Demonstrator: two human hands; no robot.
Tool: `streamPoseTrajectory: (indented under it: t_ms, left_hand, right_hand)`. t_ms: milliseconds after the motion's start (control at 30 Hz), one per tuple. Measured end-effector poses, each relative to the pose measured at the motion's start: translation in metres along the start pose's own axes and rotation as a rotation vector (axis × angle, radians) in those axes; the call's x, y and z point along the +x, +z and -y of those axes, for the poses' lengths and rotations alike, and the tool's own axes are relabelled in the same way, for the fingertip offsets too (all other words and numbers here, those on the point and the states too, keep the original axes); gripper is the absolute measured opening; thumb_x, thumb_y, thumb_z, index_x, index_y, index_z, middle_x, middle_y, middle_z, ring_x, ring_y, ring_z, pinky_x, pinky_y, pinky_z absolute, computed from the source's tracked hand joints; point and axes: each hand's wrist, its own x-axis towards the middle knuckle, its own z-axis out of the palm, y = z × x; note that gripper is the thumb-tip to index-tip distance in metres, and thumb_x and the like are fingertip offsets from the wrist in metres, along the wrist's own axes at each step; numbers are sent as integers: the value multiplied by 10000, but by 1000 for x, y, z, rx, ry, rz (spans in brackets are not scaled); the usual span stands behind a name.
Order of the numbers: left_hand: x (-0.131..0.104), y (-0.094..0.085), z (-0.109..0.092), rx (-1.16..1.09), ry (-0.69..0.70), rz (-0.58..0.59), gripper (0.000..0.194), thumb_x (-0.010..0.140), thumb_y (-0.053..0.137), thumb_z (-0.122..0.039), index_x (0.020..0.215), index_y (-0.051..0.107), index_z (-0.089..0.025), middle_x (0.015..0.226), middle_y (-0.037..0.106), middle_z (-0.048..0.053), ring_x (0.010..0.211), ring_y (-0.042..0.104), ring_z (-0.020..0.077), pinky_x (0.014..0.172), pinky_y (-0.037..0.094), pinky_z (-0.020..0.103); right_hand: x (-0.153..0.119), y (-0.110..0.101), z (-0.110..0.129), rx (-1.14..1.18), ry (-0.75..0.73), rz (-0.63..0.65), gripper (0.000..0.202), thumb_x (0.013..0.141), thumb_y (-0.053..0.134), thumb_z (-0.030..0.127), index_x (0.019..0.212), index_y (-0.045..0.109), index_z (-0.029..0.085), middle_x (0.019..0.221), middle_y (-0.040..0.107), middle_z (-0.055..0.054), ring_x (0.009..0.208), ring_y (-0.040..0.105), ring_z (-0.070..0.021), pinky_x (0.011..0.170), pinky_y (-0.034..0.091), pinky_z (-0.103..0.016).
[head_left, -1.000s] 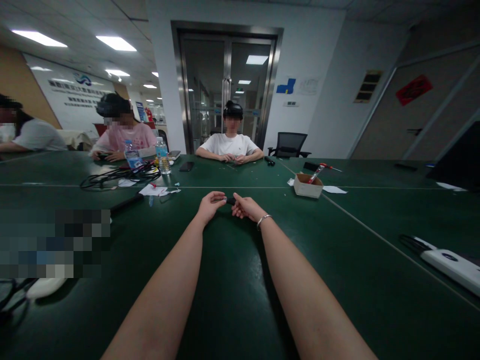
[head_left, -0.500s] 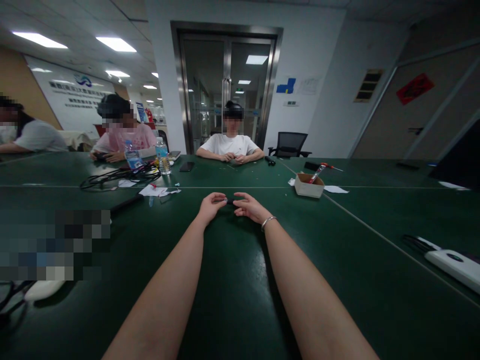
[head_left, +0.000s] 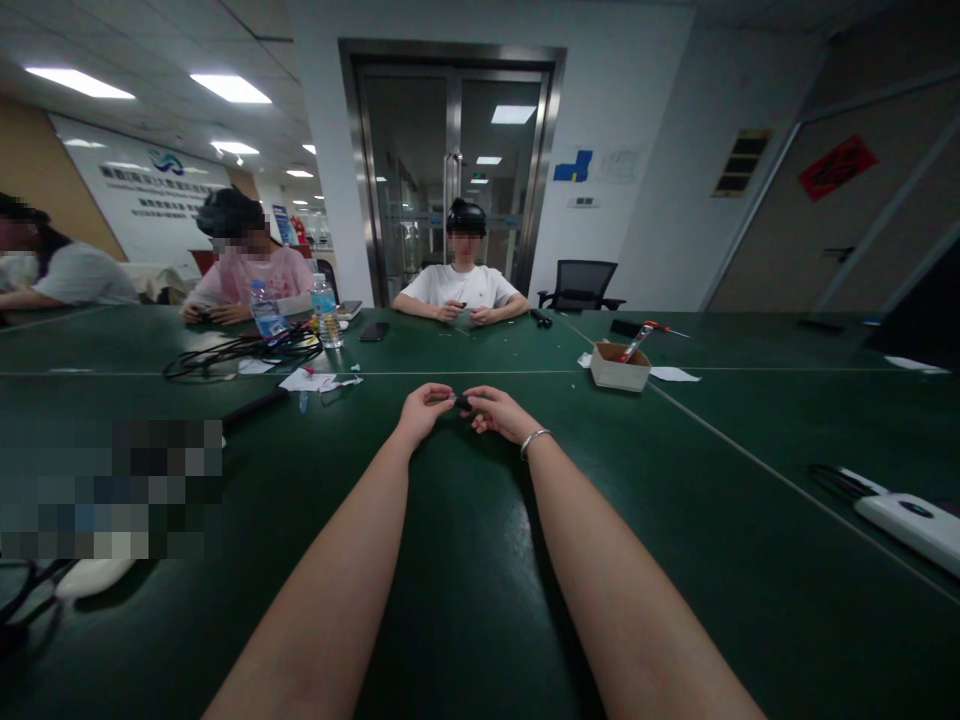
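Both my arms reach forward over the green table [head_left: 465,560]. Between my hands is a small black object [head_left: 463,402], too small and dark to name, with a pale tip at its left end. My left hand [head_left: 421,412] pinches that left end between thumb and fingers. From the other side, my right hand [head_left: 501,412], with a silver bangle at the wrist, has thumb and forefinger closed on the object's right end. The lower fingers of the right hand are curled. My fingertips cover part of the object.
A small cardboard box [head_left: 621,370] with a red-handled tool stands ahead right. Ahead left are water bottles [head_left: 325,312], tangled black cables [head_left: 225,355], paper scraps [head_left: 311,382] and a phone [head_left: 374,331]. A white device [head_left: 911,528] lies far right. A person [head_left: 465,285] sits opposite; others sit left.
My right thumb and forefinger have closed in on the black object, where they stood more apart before. The left hand has hardly moved.
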Motion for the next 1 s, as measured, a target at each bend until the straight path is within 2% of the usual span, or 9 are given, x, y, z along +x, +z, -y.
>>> streamPoseTrajectory:
  t_ms: [100,233,300,400,567,700,833,900,1000]
  left_hand:
    - [-1,0,-1,8,-7,-2,306,584,752,-229,857,636,-153,909,682,84,930,623,206,915,440,412]
    - [-1,0,-2,11,1,-3,299,587,750,-231,851,634,-155,916,682,85,930,623,204,910,443,409]
    - [-1,0,-1,6,-1,-11,299,588,748,-231,853,634,-155,919,682,87,932,623,205,907,445,408]
    - [0,0,1,-6,-8,-21,309,585,747,-240,860,635,-152,923,680,91,940,621,210,902,449,409]
    - [1,0,1,15,-13,-14,303,584,748,-239,853,640,-150,921,677,87,934,618,206,895,454,400]
    - [-1,1,-2,34,-2,-26,264,585,744,-222,820,643,-158,899,677,73,905,617,195,893,456,389]
    - [-1,1,-3,36,5,-25,254,585,744,-225,811,648,-160,889,677,69,902,615,195,884,460,385]
    - [-1,1,-2,38,10,-28,253,583,744,-227,808,651,-159,883,676,69,895,615,194,883,459,384]
    - [1,0,1,38,11,-37,259,580,749,-242,810,658,-163,885,678,70,905,612,199,884,456,386]
  right_hand:
    - [0,0,0,39,-30,-15,373,766,652,81,1082,484,184,737,620,9,467,590,-65,465,516,-172]
    - [2,0,-1,-15,36,-22,193,887,540,278,1018,497,143,649,625,-29,431,566,-80,418,492,-177]
    - [3,-1,-2,-19,8,-7,170,876,550,237,1016,502,151,647,615,-12,428,564,-75,417,490,-174]
    - [3,-2,-3,28,-28,-4,321,789,637,118,1062,486,188,698,606,21,463,595,-72,472,519,-183]
    - [5,-1,-3,-23,41,-23,161,896,519,278,984,491,146,652,631,-37,426,572,-85,413,490,-185]
    - [5,0,-3,10,-13,-52,228,815,606,152,1005,481,178,718,609,4,440,589,-73,450,521,-196]
    - [5,0,-3,-2,30,-61,147,873,536,238,983,459,176,697,603,-11,423,574,-77,410,504,-191]
    - [5,0,-4,-17,7,-48,140,866,531,197,987,464,182,749,609,-15,415,565,-68,398,502,-192]
    - [4,-1,-4,17,-46,-67,335,787,597,98,1060,448,225,854,593,7,453,591,-61,470,550,-223]
